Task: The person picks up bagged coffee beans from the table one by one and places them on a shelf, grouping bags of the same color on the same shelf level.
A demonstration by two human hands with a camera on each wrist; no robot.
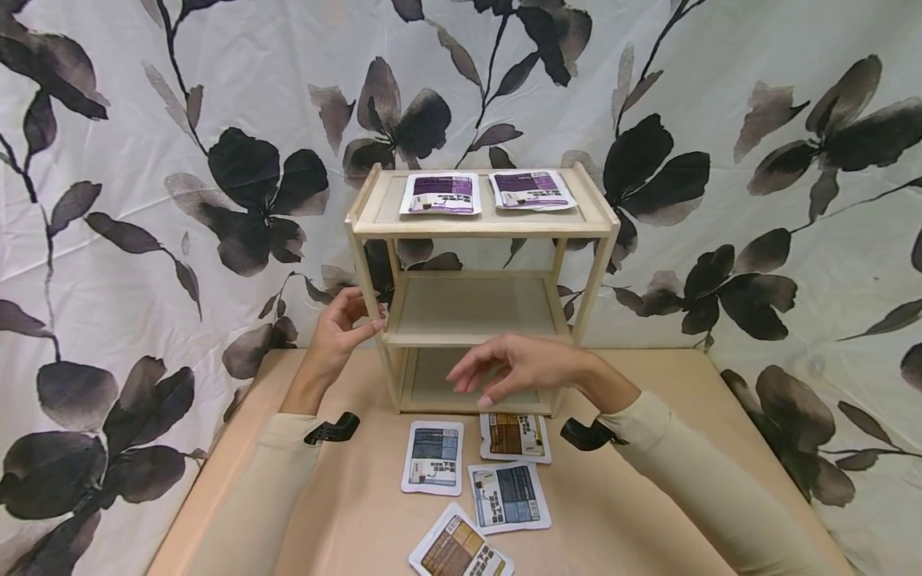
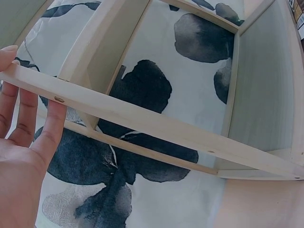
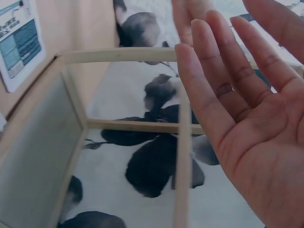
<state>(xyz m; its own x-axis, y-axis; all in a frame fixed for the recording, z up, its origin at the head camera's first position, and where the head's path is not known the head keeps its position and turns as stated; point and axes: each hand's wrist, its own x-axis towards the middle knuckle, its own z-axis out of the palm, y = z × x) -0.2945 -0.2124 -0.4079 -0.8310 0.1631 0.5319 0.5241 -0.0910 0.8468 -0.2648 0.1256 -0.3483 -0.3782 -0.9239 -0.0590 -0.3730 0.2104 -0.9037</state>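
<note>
A three-tier pale wooden shelf rack [image 1: 479, 308] stands on the table. My left hand [image 1: 337, 334] pinches its front left post between thumb and fingers, near the middle tier. The left wrist view shows the thumb [image 2: 6, 58] on one side of the post and the fingertips on the other. In front of the lower tier hovers my right hand [image 1: 522, 370], fingers loosely bent and holding nothing. Its palm [image 3: 266, 142] faces the right wrist camera, with the rack's frame behind. Two purple-labelled pouches [image 1: 440, 194] lie side by side on the top tier.
On the table [image 1: 612, 496] before the rack lie several flat pouches: a blue-labelled pouch [image 1: 432, 458], another blue one [image 1: 508, 498], a brown one [image 1: 515, 438] close to the rack's base, and another brown one [image 1: 461, 544] nearest me. A floral cloth [image 1: 504, 96] hangs behind.
</note>
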